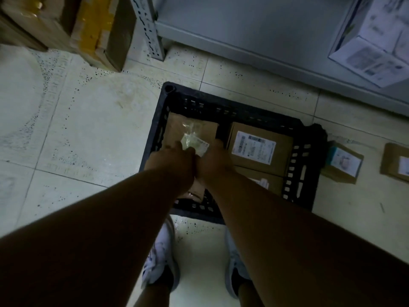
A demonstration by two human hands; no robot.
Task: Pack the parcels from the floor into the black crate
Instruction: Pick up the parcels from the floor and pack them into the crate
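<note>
Both arms straight down, L hand [177, 160] & R hand [213, 161] gripping brown parcel [192, 129] in black crate [305, 156].

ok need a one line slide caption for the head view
Both hands, left hand and right hand, lower a brown parcel into the black crate beside a labelled box.

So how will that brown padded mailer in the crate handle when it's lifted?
The brown padded mailer looks soft, so it probably flexes. Lying flat, it shouldn't roll. Its glossy plastic label pouch may be slippery.
</note>
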